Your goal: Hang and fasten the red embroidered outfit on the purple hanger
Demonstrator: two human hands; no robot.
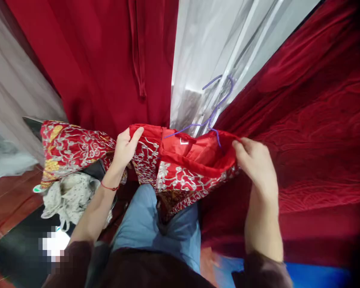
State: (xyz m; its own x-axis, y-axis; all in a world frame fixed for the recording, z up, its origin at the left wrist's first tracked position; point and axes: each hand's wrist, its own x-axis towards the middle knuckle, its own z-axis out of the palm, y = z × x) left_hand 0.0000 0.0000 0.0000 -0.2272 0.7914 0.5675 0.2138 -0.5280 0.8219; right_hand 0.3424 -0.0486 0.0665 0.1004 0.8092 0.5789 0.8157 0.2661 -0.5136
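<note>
A red embroidered garment (183, 176) with silver patterning and a plain red lining hangs between my hands, its waist-like opening facing up. My left hand (127, 147) pinches the top edge at the left, thumb over the cloth. At the right end, my right hand (255, 162) grips the same edge between thumb and fingers. A purple wire hanger (211, 120) reaches down into the opening, with its hook pointing up near pale bars; whether the hook rests on a bar I cannot tell. A small white label shows on the lining. The lower cloth falls over my knees.
Another red and gold embroidered cloth (75, 150) lies at the left, above a crumpled white spotted cloth (72, 198). Dark red curtains (102, 60) hang ahead and at the right (318, 132). Pale drapery fills the gap between them. A blue surface (315, 276) shows at lower right.
</note>
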